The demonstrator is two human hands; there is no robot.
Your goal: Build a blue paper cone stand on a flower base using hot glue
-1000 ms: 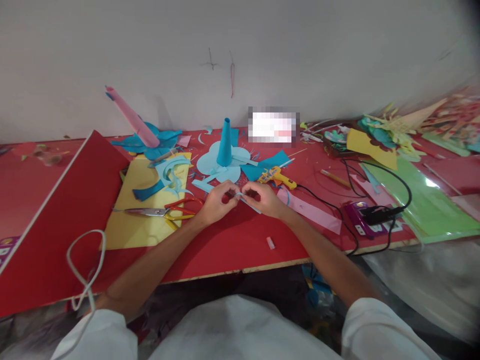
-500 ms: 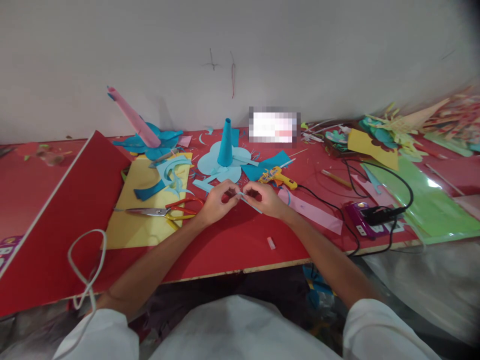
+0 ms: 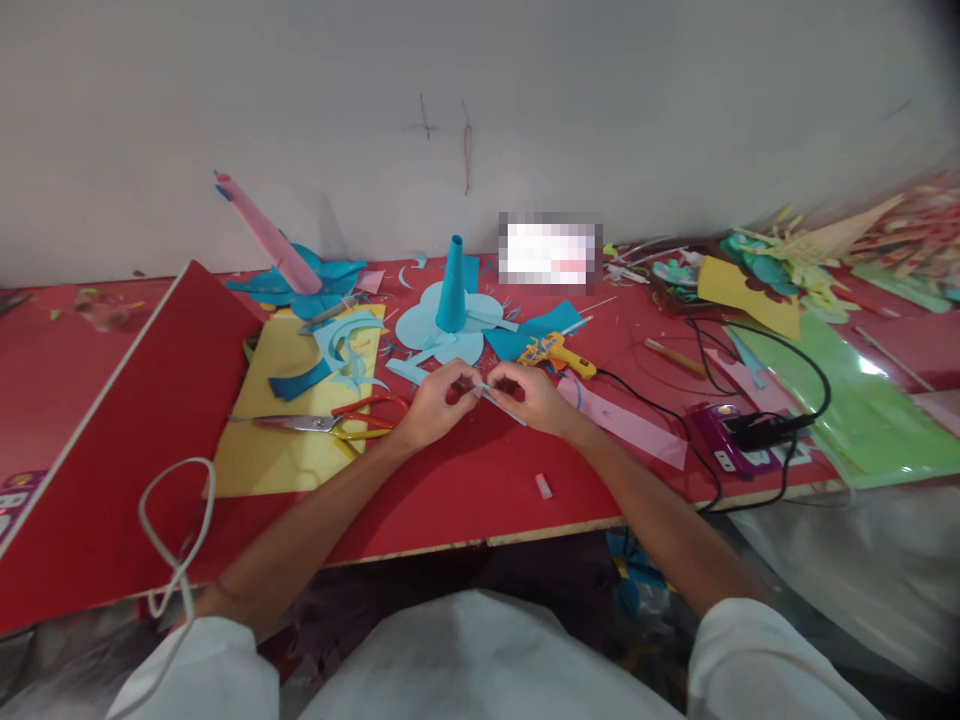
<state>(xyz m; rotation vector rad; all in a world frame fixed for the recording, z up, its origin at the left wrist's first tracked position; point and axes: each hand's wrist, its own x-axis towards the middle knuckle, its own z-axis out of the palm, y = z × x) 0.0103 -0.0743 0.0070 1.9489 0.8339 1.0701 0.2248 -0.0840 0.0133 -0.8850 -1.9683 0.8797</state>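
Between my fingertips is a narrow light blue paper strip [image 3: 508, 406], its loose end slanting down under my right hand. My left hand [image 3: 448, 400] pinches one end of it, closed. My right hand [image 3: 529, 396], also closed, pinches the strip close beside the left. Just beyond them, a blue paper cone [image 3: 451, 290] stands upright on a light blue petal-shaped paper base [image 3: 412, 325]. Left of my left hand lie scissors [image 3: 330, 424] with red and yellow handles, on a yellow sheet [image 3: 247, 465]. A yellow glue gun [image 3: 570, 356] lies behind my right hand.
A red board [image 3: 112, 430] slants upright at left. A pink paper tube [image 3: 274, 240] leans on blue petals behind. To the right are a pink strip [image 3: 637, 428], a purple power socket box [image 3: 724, 440] with black cables, and a green folder [image 3: 885, 410]. A small eraser-like piece [image 3: 544, 487] lies near the table's front edge.
Almost nothing differs. Both hands keep their pinch on the paper strip in the same place; the view has shifted very slightly.
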